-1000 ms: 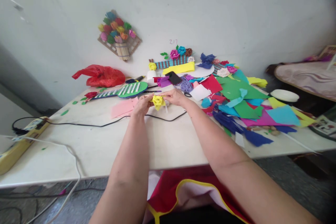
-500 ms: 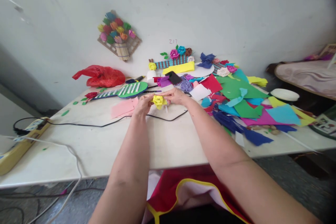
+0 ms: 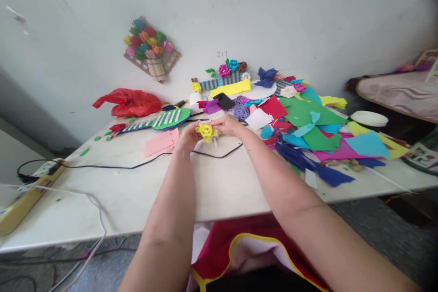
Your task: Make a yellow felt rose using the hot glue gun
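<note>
A yellow paper flower [image 3: 205, 132] is held up over the middle of the table, between my two hands. My left hand [image 3: 188, 137] is closed on its left side. From the right, my right hand [image 3: 227, 125] pinches the flower's edge with bent fingers. Something small and whitish shows just under the flower by the right fingers; I cannot make out what it is. Left of my left hand lie pink paper sheets [image 3: 160, 142]. A black cable [image 3: 219, 156] crosses the table on the near side of the hands.
Heaped coloured paper [image 3: 308, 123] covers the right side. Behind the hands are a black phone [image 3: 224, 101], purple yarn [image 3: 240, 109] and a green guitar-shaped craft [image 3: 171, 119]. A red plastic bag [image 3: 132, 102] sits at back left, a power strip [image 3: 32, 191] at the left edge.
The flower has turned slightly between my fingers, its petals now facing a little differently. Both hands stay in nearly the same place; the whole view has shifted slightly.
</note>
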Demonstrator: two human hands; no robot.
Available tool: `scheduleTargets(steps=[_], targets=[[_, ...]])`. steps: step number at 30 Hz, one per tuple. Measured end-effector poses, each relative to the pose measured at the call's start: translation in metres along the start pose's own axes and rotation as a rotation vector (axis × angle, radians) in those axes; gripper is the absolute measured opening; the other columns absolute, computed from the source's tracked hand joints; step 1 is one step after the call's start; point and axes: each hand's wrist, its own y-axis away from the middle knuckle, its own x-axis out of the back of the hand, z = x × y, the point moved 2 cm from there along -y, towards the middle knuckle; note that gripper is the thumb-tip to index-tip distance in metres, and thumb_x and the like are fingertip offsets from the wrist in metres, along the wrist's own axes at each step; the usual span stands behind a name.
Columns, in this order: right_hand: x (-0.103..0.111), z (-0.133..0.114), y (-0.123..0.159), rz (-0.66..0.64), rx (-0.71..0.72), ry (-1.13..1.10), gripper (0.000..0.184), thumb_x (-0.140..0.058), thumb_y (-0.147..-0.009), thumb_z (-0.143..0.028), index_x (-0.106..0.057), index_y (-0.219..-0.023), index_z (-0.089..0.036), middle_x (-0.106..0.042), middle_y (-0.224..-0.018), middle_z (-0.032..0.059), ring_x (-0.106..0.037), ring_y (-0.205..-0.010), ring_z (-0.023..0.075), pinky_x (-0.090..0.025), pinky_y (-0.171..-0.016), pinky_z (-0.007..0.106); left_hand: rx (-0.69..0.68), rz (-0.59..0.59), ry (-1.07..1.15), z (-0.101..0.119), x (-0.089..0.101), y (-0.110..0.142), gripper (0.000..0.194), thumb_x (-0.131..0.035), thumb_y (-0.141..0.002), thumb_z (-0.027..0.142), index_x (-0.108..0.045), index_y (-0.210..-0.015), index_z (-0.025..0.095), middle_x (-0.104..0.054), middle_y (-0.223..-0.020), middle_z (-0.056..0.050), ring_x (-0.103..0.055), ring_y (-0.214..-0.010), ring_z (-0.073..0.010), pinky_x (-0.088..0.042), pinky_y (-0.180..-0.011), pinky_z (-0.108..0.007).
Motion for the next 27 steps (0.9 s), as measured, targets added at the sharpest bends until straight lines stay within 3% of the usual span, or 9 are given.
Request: scheduleTargets(steps=[5, 27], targets=[[-0.001, 0.001, -0.001, 0.011, -0.008, 0.087, 0.034, -0.060, -0.089, -0.024, -0.071, -0.120, -0.029, -0.074, -0.116, 0.0029, -0.071, -0.102, 0.0185, -0.050, -0.087, 0.025, -0.026, -0.024, 0.013, -0.003, 0.001, -0.002, 0.022, -0.072, -0.061, 0.024, -0.069, -0.079, 0.012, -0.073, -0.075, -0.009, -0.071, -0.072, -0.0225, -0.056, -0.064, -0.030], [-0.001, -0.001, 0.000, 0.049, 0.008, 0.148, 0.040, -0.055, -0.089, -0.021, -0.070, -0.124, -0.029, -0.079, -0.103, 0.0016, -0.070, -0.096, 0.0175, -0.048, -0.085, 0.025, -0.093, -0.024, -0.146, 0.004, -0.012, 0.004, 0.038, -0.078, -0.045, 0.024, -0.064, -0.080, 0.016, -0.069, -0.070, -0.002, -0.066, -0.065, -0.0169, -0.051, -0.060, -0.027]])
